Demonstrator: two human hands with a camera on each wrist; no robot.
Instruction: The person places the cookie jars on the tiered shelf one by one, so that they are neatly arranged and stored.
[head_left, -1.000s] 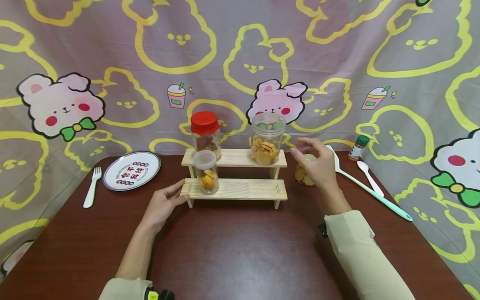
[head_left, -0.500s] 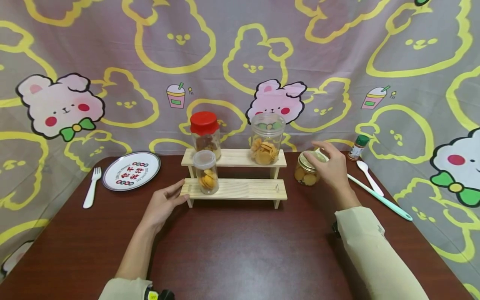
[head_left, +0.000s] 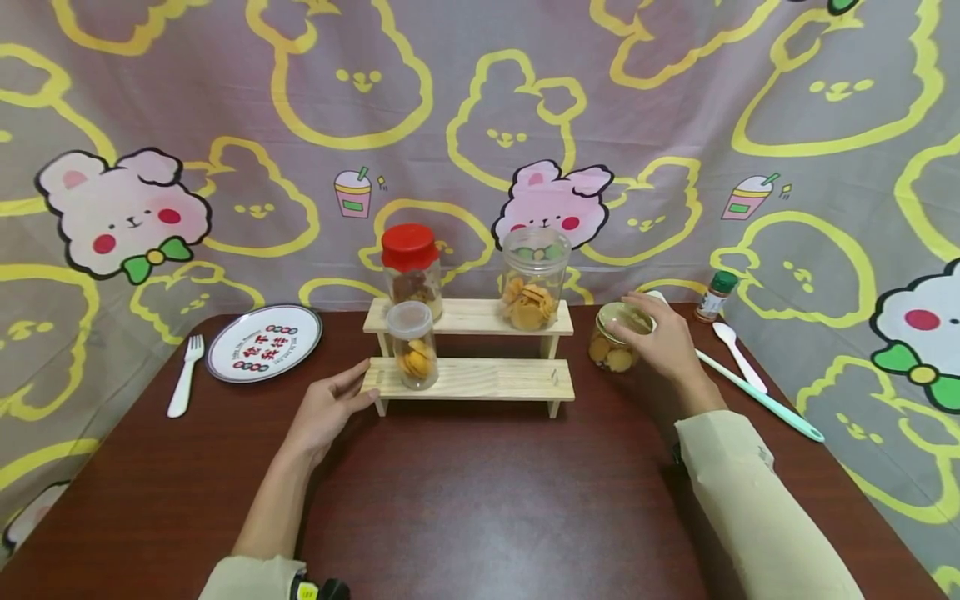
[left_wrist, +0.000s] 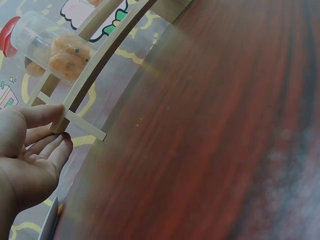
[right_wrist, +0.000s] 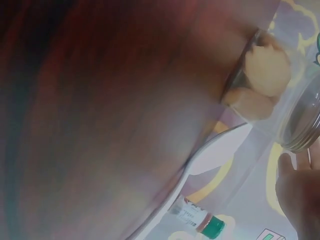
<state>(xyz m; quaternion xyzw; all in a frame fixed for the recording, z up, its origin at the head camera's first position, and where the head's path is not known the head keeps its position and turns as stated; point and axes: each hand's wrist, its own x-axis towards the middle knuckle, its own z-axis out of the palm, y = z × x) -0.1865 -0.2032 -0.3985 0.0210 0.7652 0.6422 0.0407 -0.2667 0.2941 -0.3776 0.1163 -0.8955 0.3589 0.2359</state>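
Observation:
My left hand grips the left end of the lower board of a two-tier wooden shelf, thumb on top and fingers beneath in the left wrist view. Beside that hand, on the lower board, stands a slim clear jar of orange cookies. My right hand has thumb and fingers around the gold lid of a glass cookie jar, which stands upright on the table right of the shelf. In the right wrist view the fingers meet the lid's edge; the rest of that hand is cut off.
On the upper board stand a red-lidded jar and a wide clear jar. Plate and fork lie left. A white-headed utensil with a mint handle, a spoon and a green-capped bottle are on the right.
My right hand first drew back rightward from in front of the gold-lidded jar, then closed around its lid. The left hand has stayed on the shelf's end.

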